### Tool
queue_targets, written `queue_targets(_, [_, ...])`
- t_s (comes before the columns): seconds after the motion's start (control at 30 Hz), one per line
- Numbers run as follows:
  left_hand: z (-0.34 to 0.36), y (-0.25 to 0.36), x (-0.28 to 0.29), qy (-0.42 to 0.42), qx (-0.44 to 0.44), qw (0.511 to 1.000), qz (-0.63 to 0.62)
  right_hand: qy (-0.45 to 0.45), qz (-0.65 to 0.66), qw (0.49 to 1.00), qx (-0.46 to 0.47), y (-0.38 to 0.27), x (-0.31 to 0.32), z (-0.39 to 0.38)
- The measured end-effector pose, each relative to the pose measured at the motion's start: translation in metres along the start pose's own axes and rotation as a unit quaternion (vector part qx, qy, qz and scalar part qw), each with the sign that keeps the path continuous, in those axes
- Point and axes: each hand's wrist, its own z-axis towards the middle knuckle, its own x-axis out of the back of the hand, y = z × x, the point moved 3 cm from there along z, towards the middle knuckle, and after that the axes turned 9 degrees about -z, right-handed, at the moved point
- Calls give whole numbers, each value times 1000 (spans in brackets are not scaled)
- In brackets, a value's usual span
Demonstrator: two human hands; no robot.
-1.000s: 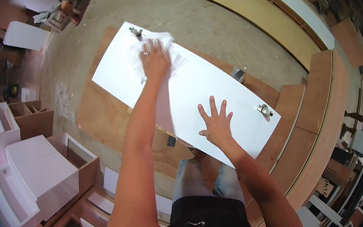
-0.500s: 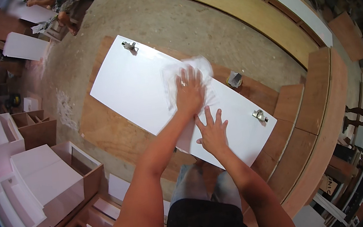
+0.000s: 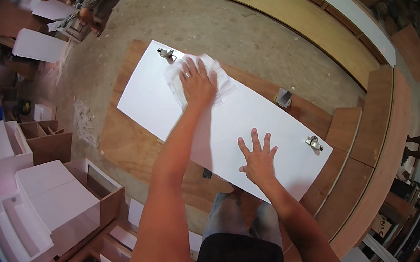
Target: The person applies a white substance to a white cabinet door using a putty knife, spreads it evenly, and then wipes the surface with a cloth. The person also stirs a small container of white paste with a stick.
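A white cabinet door panel [image 3: 230, 123] lies flat on a plywood board, with a metal hinge [image 3: 166, 54] near its far left end and another hinge [image 3: 314, 144] near its right end. My left hand [image 3: 199, 85] presses a crumpled white cloth [image 3: 221, 85] against the panel close to the left hinge. Its fingers are spread over the cloth rather than wrapped round it. Lower right, my right hand [image 3: 260, 164] rests on the panel with fingers spread and nothing in it.
Beyond the panel's far edge stands a small can [image 3: 283, 98] on the plywood [image 3: 130, 125]. White cabinets [image 3: 58, 194] stand at the left. Long wooden pieces [image 3: 367, 111] border the right side. Another person's leg [image 3: 87, 19] shows at the upper left.
My left hand has slid the cloth left and away from me along the panel, toward the left hinge. The hands are farther apart. The whole view has shifted slightly.
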Motion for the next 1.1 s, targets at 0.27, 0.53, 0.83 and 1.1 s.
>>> queue_targets(0.27, [-12, 5, -7, -20, -37, 999, -17, 27, 8, 1000, -5, 0, -1, -1])
queue_targets(0.53, [-47, 60, -29, -17, -59, 998, -10, 22, -6, 1000, -2, -3, 2, -2])
queue_targets(0.83, [-14, -10, -10, -82, -36, 996, -28, 59, 36, 998, 10, 4, 6, -10])
queue_targets(1.1, [-150, 231, -22, -317, -283, 901, -86, 245, 42, 968, -35, 16, -129, 28])
